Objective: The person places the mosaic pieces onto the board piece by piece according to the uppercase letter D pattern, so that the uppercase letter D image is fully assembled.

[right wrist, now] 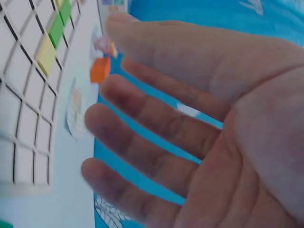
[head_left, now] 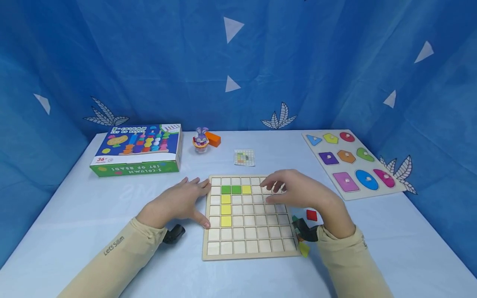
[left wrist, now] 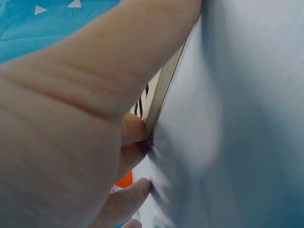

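Observation:
A wooden grid board (head_left: 238,247) lies on the table with two green tiles (head_left: 236,189) and several yellow tiles (head_left: 226,210) set in its upper left cells. My left hand (head_left: 179,203) rests along the board's left edge, thumb and fingers spread against the frame; in the left wrist view the fingertips (left wrist: 135,128) touch the board's side (left wrist: 164,90). Over the upper right cells hovers my right hand (head_left: 298,188), its fingers loosely bent. The right wrist view shows the palm bare and the fingers (right wrist: 137,137) apart, holding nothing.
Loose tiles, among them a red tile (head_left: 311,215) and a yellow one (head_left: 304,249), lie right of the board. Behind it is a small pattern card (head_left: 244,157). Further back are a bead-set box (head_left: 138,149), rabbit toy (head_left: 201,140), orange block (head_left: 213,139) and shape puzzle (head_left: 337,155).

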`<state>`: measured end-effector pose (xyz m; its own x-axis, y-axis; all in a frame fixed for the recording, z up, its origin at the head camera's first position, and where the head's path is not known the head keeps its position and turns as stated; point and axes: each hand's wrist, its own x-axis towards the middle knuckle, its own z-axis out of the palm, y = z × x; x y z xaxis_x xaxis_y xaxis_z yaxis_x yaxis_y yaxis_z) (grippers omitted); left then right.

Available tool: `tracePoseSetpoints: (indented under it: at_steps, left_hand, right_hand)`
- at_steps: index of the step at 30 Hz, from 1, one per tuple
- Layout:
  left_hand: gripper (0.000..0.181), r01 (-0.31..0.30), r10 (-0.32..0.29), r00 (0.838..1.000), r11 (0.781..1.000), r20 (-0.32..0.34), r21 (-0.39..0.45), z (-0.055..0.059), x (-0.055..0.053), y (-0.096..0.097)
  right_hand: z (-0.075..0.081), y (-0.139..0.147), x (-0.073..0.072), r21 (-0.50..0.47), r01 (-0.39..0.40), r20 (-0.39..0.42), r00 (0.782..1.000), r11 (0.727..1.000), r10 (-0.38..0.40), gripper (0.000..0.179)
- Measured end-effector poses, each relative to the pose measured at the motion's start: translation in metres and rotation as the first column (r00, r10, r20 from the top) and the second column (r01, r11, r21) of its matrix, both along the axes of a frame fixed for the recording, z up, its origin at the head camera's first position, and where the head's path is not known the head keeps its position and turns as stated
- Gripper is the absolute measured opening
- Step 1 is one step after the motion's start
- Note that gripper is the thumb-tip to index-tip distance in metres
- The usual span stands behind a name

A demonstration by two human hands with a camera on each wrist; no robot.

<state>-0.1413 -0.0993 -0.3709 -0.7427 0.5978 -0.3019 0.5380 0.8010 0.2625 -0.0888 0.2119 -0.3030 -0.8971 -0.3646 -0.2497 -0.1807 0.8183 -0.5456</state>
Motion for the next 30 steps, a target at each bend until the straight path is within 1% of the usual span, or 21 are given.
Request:
tracePoseSetpoints:
  at_steps: [5, 9, 12, 16, 21, 26, 30]
  left_hand:
    - [0.126, 0.003, -0.003, 1.000, 1.000, -0.003, 0.000, 0.001, 0.000, -0.001]
    - [0.127, 0.004, -0.004, 1.000, 1.000, -0.003, -0.003, 0.000, -0.001, 0.000]
    - [0.127, 0.004, -0.004, 1.000, 1.000, 0.001, -0.004, 0.000, -0.001, 0.000]
    - [0.126, 0.013, -0.013, 1.000, 1.000, -0.006, -0.003, 0.002, -0.002, 0.002]
    - [0.124, 0.019, -0.019, 1.000, 1.000, -0.003, 0.010, 0.003, -0.001, 0.004]
    - [0.123, 0.018, -0.018, 1.000, 1.000, 0.000, 0.011, 0.004, 0.000, 0.004]
    - [0.124, 0.011, -0.011, 1.000, 1.000, -0.003, -0.001, 0.004, 0.000, 0.002]
  right_hand:
    - [0.006, 0.022, 0.000, 0.012, 0.022, 0.015, 1.000, 1.000, -0.022, 0.045]
    - [0.009, 0.032, 0.000, 0.017, 0.037, 0.038, 0.999, 0.999, -0.038, 0.046]
    - [0.008, 0.036, 0.001, 0.028, 0.037, 0.068, 0.997, 0.999, -0.039, 0.046]
    - [0.003, 0.039, 0.005, 0.053, 0.031, 0.124, 0.992, 0.998, -0.037, 0.044]
    - [-0.007, 0.049, 0.016, 0.083, 0.028, 0.190, 0.981, 0.996, -0.043, 0.036]
    - [-0.015, 0.060, 0.032, 0.067, 0.011, 0.193, 0.981, 0.998, -0.024, 0.027]
    - [-0.023, 0.063, 0.043, 0.067, 0.019, 0.184, 0.982, 0.998, -0.031, 0.026]
